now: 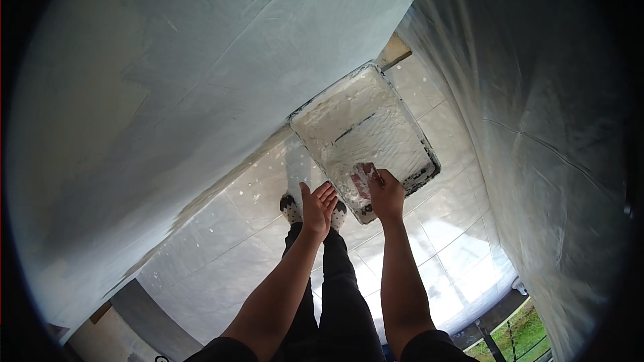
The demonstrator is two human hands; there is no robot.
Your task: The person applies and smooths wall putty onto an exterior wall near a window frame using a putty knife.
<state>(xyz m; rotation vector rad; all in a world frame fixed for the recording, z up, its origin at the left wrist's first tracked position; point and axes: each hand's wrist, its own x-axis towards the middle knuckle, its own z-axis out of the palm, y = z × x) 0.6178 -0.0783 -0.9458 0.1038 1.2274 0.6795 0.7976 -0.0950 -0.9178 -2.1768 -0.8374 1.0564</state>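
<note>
My right hand [387, 194] is closed around the handle of a wide paintbrush [363, 179]. The brush is reddish and smeared with white paint, and it is over the near end of a paint tray [433, 154]. Thick white paint [376, 124] coats the tray, with a dark streak across its middle and ridges showing on the near part. My left hand [318, 211] is open, palm turned up and fingers stretched out, just left of the tray's near corner. Nothing lies in it.
A pale painted wall [221, 60] rises along the left, close to the tray. Clear plastic sheeting [530, 134] hangs on the right. My feet in spotted footwear [290, 209] stand on a light tiled floor [261, 194] with paint drops. Behind the tray lies a wooden piece [394, 50].
</note>
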